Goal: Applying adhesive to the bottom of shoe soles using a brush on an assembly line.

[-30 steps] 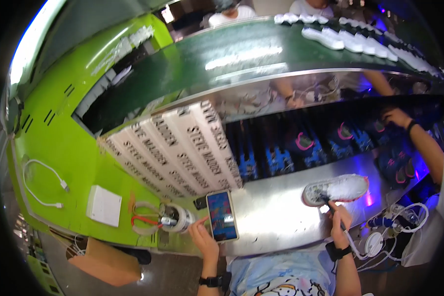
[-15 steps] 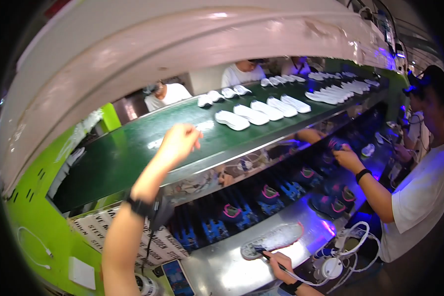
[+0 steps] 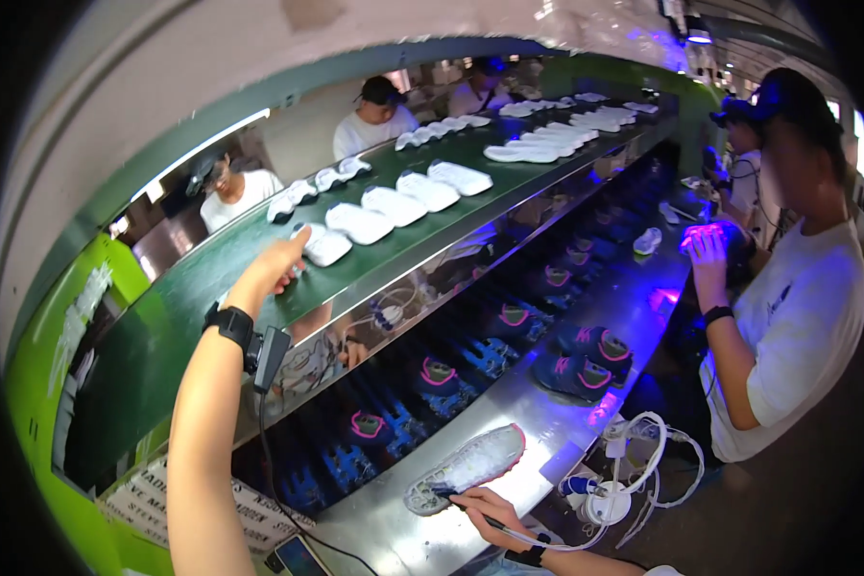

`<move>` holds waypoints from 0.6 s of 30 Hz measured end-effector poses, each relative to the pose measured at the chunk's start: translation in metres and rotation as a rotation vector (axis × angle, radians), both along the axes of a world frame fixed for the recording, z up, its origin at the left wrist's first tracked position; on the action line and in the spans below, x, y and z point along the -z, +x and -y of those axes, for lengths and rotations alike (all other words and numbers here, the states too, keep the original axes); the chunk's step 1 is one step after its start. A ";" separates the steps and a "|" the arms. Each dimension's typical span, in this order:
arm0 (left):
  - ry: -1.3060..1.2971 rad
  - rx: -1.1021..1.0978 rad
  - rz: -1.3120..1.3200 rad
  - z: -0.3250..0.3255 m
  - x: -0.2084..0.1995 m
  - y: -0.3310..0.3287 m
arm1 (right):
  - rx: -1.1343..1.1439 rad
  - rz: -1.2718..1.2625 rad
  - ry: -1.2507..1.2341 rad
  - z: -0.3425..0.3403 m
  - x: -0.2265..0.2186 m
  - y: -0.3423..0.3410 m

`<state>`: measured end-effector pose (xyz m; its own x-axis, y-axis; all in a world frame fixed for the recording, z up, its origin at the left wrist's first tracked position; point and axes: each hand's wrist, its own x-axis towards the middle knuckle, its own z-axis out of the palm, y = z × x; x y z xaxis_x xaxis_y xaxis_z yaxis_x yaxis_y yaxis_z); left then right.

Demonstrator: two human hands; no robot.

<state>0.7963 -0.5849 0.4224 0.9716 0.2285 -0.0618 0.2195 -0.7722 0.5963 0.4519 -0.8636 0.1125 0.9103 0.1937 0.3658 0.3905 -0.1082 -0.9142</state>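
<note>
My left hand (image 3: 280, 264) reaches over the green conveyor belt (image 3: 178, 298). Its fingers pinch the left edge of the nearest white shoe sole (image 3: 328, 248) in a row of several. In my right hand (image 3: 488, 513) is a slim brush (image 3: 463, 501) with a pale tube trailing from it. The dark brush tip rests on the near end of a whitish sole (image 3: 470, 465) with a pink-red edge, which lies on the metal worktop (image 3: 394, 526). The undersides of the left fingers are partly hidden.
Dark shoes with pink collars (image 3: 439, 372) stand on the lower conveyor. More dark shoes (image 3: 586, 360) sit on the worktop near a white tube coil (image 3: 610, 501). A co-worker (image 3: 787, 317) stands at right; several others are beyond the belt. A phone (image 3: 300, 557) lies near my left forearm.
My left hand has gone from above the bare belt to the nearest white sole and taken its edge. The view has shifted right. My right hand keeps the brush at the sole's near end.
</note>
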 end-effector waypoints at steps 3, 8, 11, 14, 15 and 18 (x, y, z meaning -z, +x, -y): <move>0.159 -0.027 0.021 0.012 -0.001 0.007 | 0.039 0.072 -0.025 -0.005 0.003 -0.005; -0.131 0.229 0.341 -0.077 0.009 0.005 | -0.026 0.092 -0.027 -0.007 -0.008 -0.016; -0.448 -0.037 0.445 -0.001 -0.010 -0.078 | -0.007 0.083 -0.015 0.008 0.002 -0.001; -0.716 0.165 0.522 -0.033 -0.005 -0.220 | -0.080 0.064 0.082 -0.007 -0.005 0.000; -0.841 0.155 0.537 -0.027 0.006 -0.267 | -0.087 -0.026 0.157 -0.009 -0.009 -0.003; -1.299 0.025 0.421 -0.035 0.114 -0.362 | -0.088 -0.359 0.261 0.000 -0.069 -0.025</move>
<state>0.4343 -0.5495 0.3089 0.9730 0.2157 0.0820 -0.1628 0.3896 0.9065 0.4271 -0.8638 0.1815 0.9727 0.2192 0.0767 0.0409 0.1636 -0.9857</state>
